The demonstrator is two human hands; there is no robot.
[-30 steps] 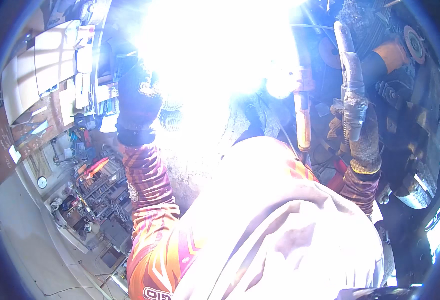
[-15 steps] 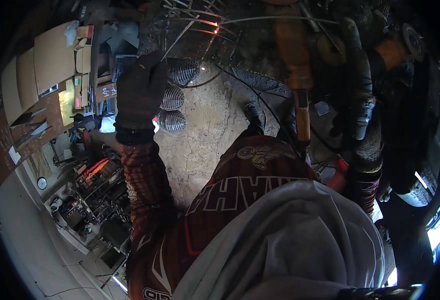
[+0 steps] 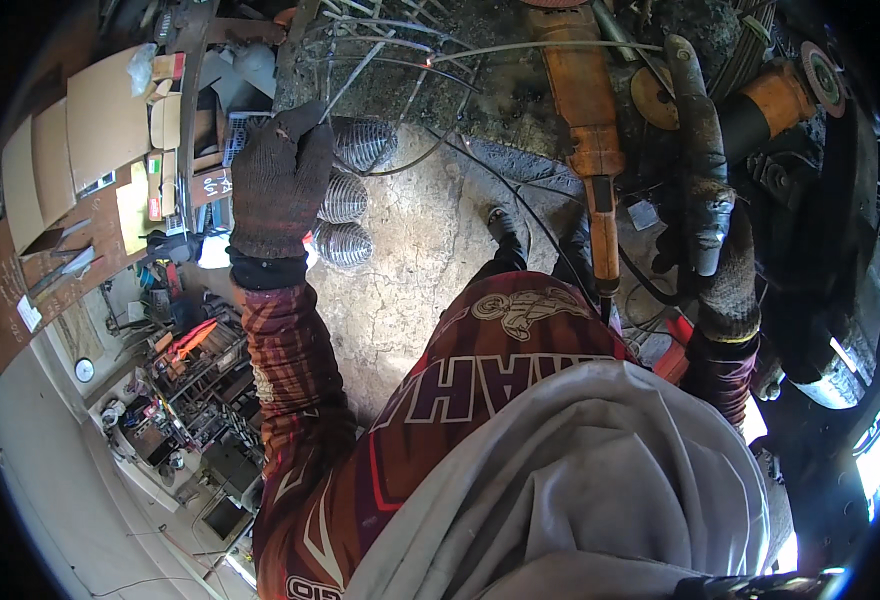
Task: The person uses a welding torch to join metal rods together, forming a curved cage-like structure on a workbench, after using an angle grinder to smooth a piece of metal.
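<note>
My left hand point(image 3: 282, 190), in a dark knit glove, is closed around the lower end of a thin metal rod point(image 3: 356, 80) at the bench's near edge. That rod belongs to a lattice of crossed rods point(image 3: 380, 20). My right hand point(image 3: 732, 285), gloved too, grips a worn grey welding electrode holder point(image 3: 702, 150); the holder hides part of the fingers. From its far end a long thin electrode point(image 3: 550, 44) reaches left to the lattice. A small orange glow marks the tip where it meets the rods.
An orange angle grinder point(image 3: 590, 130) lies between my hands, its handle over the bench edge. Another orange grinder point(image 3: 775, 105) with a flap disc sits at right. Coiled wire cages point(image 3: 345, 245) stand on the concrete floor. Cables point(image 3: 530, 210) hang near my feet. Cardboard boxes point(image 3: 110, 115) are at left.
The bright glow at the electrode tip has shrunk to a small spot, and the picture is lighter. The electrode tip has shifted slightly; both hands stay nearly in place.
</note>
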